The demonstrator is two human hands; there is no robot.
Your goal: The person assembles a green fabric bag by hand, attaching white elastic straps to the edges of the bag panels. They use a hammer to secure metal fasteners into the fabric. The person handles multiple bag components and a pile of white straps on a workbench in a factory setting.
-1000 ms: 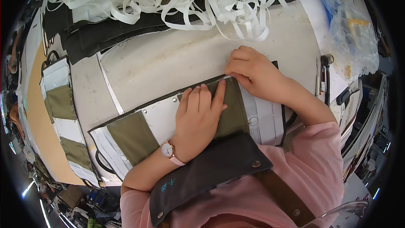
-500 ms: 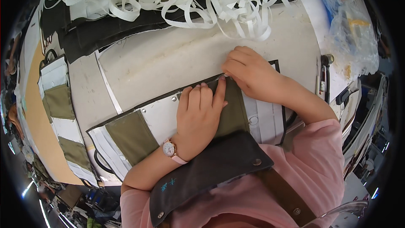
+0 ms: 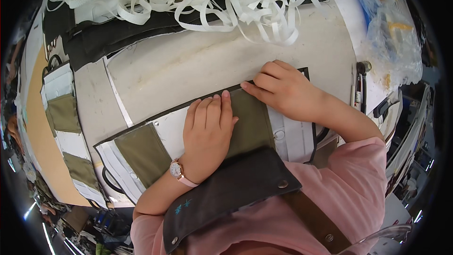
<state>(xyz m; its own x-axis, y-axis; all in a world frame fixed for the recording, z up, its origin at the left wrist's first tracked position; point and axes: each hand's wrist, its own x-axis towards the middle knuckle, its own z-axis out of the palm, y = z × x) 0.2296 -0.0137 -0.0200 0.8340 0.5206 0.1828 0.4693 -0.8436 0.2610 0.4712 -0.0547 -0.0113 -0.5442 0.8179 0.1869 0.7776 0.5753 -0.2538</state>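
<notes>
In front of me lies a white and olive fabric panel (image 3: 250,118) with black binding along its edges. My left hand (image 3: 207,123) rests flat on it with fingers stretched, the tips just at the far edge. At that same edge, farther right, my right hand (image 3: 285,89) has its fingers curled and one digit laid along the binding, closed on the panel's edge. Small round snaps show on the white parts. A dark flap (image 3: 231,189) with metal snaps covers the panel's near side, close to my body.
White webbing strips (image 3: 207,0) lie tangled at the far side on dark fabric (image 3: 108,38). A similar white and olive piece (image 3: 63,108) lies at the left. Clear plastic bags (image 3: 396,38) and pen-like tools (image 3: 359,87) are at the right.
My left hand has slid left along the panel, away from my right hand. The right hand has shifted slightly nearer, with one digit now stretched along the edge.
</notes>
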